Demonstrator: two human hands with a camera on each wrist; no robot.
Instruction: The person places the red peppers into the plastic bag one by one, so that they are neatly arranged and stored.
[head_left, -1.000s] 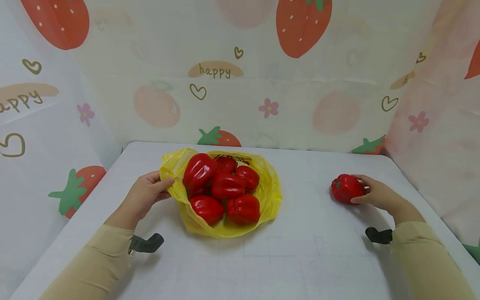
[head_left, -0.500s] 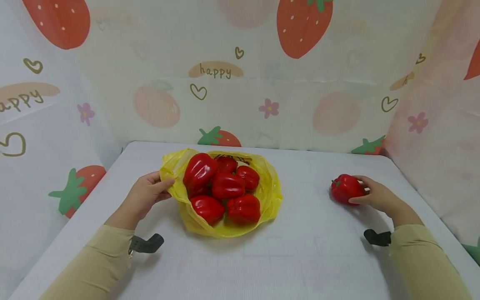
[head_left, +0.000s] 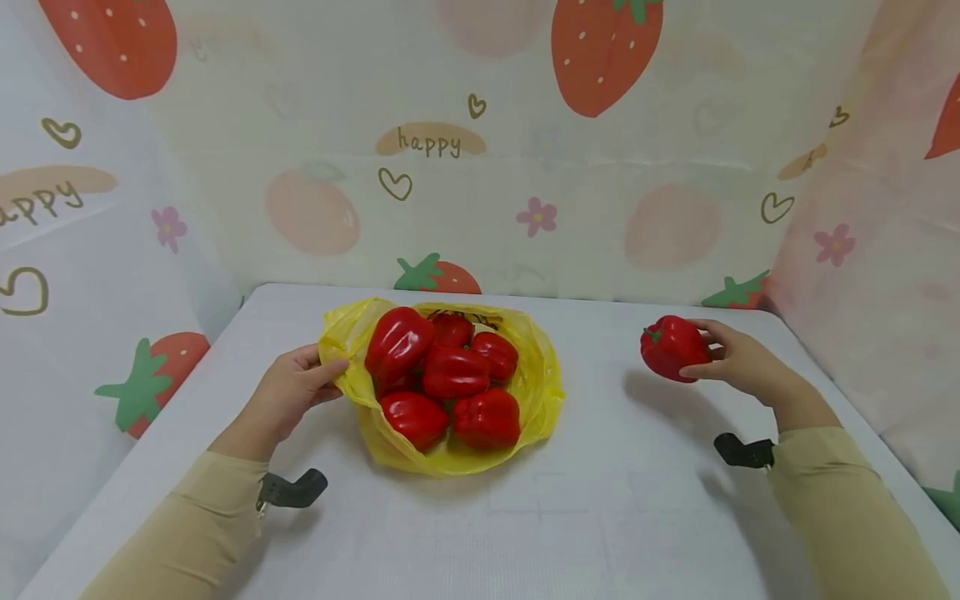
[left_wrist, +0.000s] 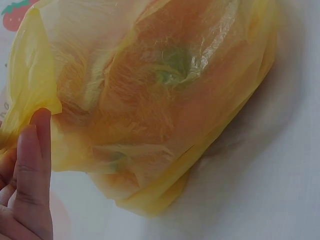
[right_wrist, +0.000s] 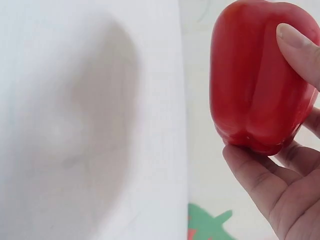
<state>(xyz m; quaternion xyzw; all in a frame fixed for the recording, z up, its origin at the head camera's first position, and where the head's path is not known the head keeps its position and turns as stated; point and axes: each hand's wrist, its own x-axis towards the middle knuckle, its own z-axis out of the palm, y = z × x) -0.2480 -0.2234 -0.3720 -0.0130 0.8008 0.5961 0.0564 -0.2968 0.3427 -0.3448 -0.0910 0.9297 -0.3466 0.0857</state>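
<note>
A yellow plastic bag point(head_left: 551, 408) lies on the table with its mouth spread, and several red bell peppers point(head_left: 456, 372) sit inside. My left hand point(head_left: 288, 392) pinches the bag's left rim between thumb and fingers. In the left wrist view, the thin bag wall point(left_wrist: 150, 120) lets the peppers and green stems show through dimly. On the right, my right hand point(head_left: 742, 362) grips another red bell pepper point(head_left: 672, 348) by its bottom end, its green stem facing left. That pepper hangs above the table, its shadow lying apart below. The right wrist view shows thumb and fingertips around the pepper point(right_wrist: 255, 75).
The white table point(head_left: 555, 533) reaches back to a fabric wall point(head_left: 600, 225) printed with strawberries, hearts and flowers. More printed fabric stands at the left and right sides. A dark wrist strap mount juts inward from each sleeve.
My right hand has lifted the single bell pepper off the table and shifted it slightly left. The left hand and the bag have stayed in place.
</note>
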